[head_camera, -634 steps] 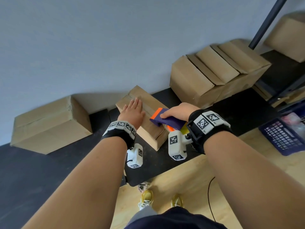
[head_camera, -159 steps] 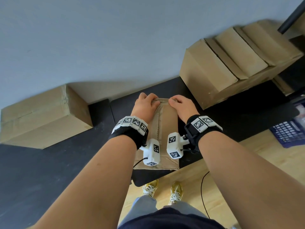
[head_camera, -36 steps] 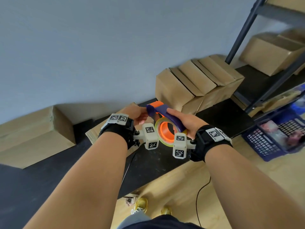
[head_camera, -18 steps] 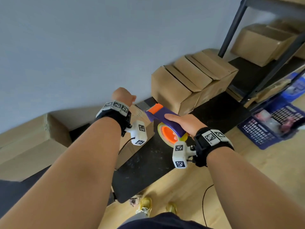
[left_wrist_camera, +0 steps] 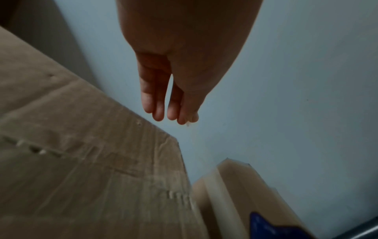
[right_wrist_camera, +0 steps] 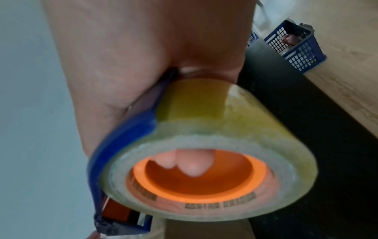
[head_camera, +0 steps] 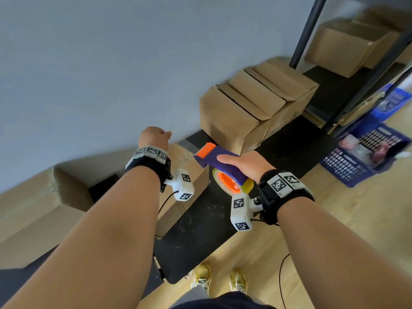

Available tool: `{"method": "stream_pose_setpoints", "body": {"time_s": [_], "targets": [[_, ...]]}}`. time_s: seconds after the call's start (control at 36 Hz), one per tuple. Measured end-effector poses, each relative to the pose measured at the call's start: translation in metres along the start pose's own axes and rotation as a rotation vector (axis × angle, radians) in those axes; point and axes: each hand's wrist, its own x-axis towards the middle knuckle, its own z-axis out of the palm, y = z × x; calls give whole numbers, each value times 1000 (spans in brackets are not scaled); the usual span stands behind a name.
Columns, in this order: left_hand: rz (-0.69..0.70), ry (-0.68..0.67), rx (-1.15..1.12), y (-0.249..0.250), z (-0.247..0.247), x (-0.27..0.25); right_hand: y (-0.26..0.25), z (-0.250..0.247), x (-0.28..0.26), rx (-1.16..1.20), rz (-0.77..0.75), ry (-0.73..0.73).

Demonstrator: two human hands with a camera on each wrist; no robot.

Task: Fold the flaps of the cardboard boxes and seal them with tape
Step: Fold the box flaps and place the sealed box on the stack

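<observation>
The right hand grips the tape dispenser, thumb along its purple top and fingers curled through the orange core of the tape roll. The dispenser is held in the air above the black table, its orange end pointing far and left, just right of the box.

The box lies on the table under the left wrist, with its flaps folded shut. The left hand is raised above the box's far end, apart from it. In the left wrist view its fingers hang nearly straight and close together, and they hold nothing.

A stack of boxes stands far right on the table against the wall. Another big box sits to the left. A blue basket rests on the wooden floor at right, near a dark rack.
</observation>
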Motion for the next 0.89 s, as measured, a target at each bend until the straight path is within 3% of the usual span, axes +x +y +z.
{"method": "stream_pose_setpoints", "body": {"time_s": [0.47, 0.53, 0.61, 0.75, 0.83, 0.89], "targets": [[-91, -147, -20, -17, 23, 13, -8, 3, 13, -64, 70, -14], [-139, -137, -112, -15, 22, 10, -8, 3, 13, -58, 76, -14], [-111, -147, -16, -17, 27, 9, -8, 4, 12, -53, 83, -12], [-94, -5, -97, -13, 31, -3, -8, 4, 12, -64, 87, -3], [39, 139, -5, -8, 34, -13, -8, 6, 11, -64, 84, 5], [128, 108, 77, -4, 39, -19, -8, 7, 11, -58, 80, 10]]}}
